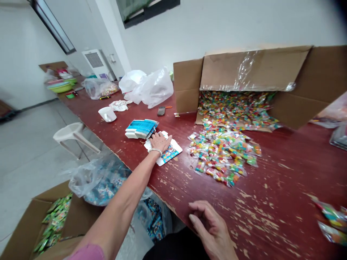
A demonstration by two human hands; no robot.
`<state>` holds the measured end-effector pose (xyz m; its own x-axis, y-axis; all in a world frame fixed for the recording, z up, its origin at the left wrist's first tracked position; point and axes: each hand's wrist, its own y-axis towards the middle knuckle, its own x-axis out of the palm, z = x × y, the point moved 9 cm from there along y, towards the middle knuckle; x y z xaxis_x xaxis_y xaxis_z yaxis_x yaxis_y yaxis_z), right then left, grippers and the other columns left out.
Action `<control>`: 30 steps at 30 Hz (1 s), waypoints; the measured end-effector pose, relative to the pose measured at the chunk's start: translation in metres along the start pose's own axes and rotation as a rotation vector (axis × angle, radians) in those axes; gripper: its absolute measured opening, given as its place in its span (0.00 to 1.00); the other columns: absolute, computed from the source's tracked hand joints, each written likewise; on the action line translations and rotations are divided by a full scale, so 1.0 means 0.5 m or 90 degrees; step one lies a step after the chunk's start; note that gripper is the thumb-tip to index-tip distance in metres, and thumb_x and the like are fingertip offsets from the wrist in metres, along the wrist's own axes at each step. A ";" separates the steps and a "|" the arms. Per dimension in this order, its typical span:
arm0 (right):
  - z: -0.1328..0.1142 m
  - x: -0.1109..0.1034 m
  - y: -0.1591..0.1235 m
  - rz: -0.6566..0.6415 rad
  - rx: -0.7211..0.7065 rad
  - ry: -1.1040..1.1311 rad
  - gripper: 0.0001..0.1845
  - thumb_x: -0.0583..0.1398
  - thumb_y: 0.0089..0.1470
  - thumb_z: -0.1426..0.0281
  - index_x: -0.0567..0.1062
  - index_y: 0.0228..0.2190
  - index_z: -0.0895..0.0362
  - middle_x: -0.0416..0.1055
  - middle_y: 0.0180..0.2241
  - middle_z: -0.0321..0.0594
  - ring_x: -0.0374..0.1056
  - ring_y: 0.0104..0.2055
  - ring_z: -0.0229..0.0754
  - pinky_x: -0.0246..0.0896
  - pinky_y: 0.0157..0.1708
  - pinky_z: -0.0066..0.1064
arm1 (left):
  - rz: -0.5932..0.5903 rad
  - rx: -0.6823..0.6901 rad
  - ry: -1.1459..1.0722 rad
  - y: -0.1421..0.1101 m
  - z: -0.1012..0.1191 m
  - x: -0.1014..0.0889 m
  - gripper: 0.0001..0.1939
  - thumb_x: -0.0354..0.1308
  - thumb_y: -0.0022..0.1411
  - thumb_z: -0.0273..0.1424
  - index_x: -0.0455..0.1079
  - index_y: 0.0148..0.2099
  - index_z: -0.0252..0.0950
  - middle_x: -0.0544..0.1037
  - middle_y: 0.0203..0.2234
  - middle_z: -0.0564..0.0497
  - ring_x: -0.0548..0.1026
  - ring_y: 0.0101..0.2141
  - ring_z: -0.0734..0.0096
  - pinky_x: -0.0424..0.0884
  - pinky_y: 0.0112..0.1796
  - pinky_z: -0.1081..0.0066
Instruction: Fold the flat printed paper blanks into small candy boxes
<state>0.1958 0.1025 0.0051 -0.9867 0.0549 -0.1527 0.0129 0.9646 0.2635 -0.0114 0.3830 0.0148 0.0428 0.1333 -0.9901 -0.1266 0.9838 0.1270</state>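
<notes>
My left hand (pixel 160 142) reaches out over the table, palm down with fingers stretched, resting on a flat white-and-blue printed carton (pixel 172 153). Its fingertips come up to the edge of a stack of blue packets or folded cartons (pixel 142 126); whether they touch it I cannot tell. Close to the table's near edge, my right hand (pixel 211 229) is loosely curled, thumb and fingers apart, with nothing seen in it. Between the carton and the big box lies a spread pile of small clear packets of colourful candy (pixel 222 155).
A large open cardboard box (pixel 255 70) on its side spills candy packets onto the red table (pixel 284 162). A white cup (pixel 107 114), plastic bags (pixel 151 86) and a small dark device (pixel 161 111) stand further back. Below left are a plastic stool (pixel 71 131), bagged blue packets (pixel 105 187) and a box of green packets (pixel 55 220).
</notes>
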 end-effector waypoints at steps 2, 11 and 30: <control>0.003 0.004 -0.003 -0.005 0.000 0.000 0.07 0.61 0.61 0.66 0.79 0.41 0.50 0.76 0.36 0.41 0.74 0.33 0.43 0.72 0.32 0.28 | 0.000 0.031 -0.002 -0.036 0.013 -0.004 0.35 0.42 0.70 0.53 0.66 0.58 0.26 0.69 0.55 0.28 0.66 0.55 0.41 0.60 0.54 0.49; 0.010 0.007 -0.014 -0.030 0.028 -0.012 0.08 0.60 0.61 0.68 0.78 0.42 0.51 0.75 0.37 0.40 0.72 0.35 0.43 0.69 0.36 0.30 | -0.084 0.140 -0.055 -0.098 0.024 -0.020 0.20 0.45 0.75 0.37 0.66 0.60 0.33 0.74 0.52 0.40 0.72 0.53 0.58 0.65 0.56 0.56; 0.013 0.011 -0.014 -0.026 0.038 -0.008 0.09 0.59 0.61 0.69 0.77 0.41 0.54 0.74 0.36 0.40 0.71 0.36 0.41 0.66 0.36 0.28 | -0.254 0.036 -0.330 0.024 -0.065 -0.005 0.16 0.60 0.68 0.37 0.72 0.52 0.33 0.76 0.47 0.46 0.77 0.44 0.62 0.77 0.44 0.59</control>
<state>0.1911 0.0977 -0.0039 -0.9847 0.0185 -0.1734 -0.0168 0.9797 0.1998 -0.0454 0.3906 0.0170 0.5492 -0.2168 -0.8071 0.0498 0.9725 -0.2274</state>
